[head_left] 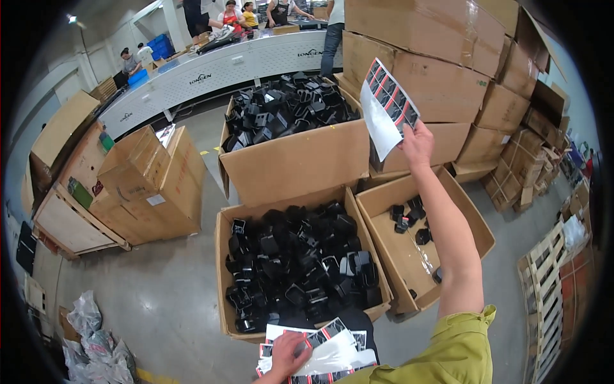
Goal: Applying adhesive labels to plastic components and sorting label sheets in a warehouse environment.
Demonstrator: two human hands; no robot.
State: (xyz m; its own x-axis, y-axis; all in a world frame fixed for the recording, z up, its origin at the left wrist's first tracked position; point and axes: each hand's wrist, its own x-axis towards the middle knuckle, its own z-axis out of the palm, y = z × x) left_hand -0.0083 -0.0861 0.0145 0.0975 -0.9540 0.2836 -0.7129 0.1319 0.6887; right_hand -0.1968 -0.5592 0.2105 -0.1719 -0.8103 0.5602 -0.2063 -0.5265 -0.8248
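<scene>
My right hand (417,142), arm stretched out ahead, pinches the lower right corner of a printed sheet (389,105). That sheet is white with rows of black and red panels, partly curled, held above the boxes. Low in the view, my left hand (286,354) has its bent fingers on a loose, overlapping pile of similar sheets (332,355) over my lap. Just beyond the pile, many black plastic parts (294,256) fill an open cardboard box (223,275). To its right, a shallower open box (396,256) contains several black pieces.
Behind stands another carton (294,163) heaped with black parts. Stacked cartons (441,70) rise at the right, near a wooden pallet (543,291). Further cartons (147,173) and plastic bags (96,339) are on the left. A long white conveyor (217,73) with people behind crosses the back.
</scene>
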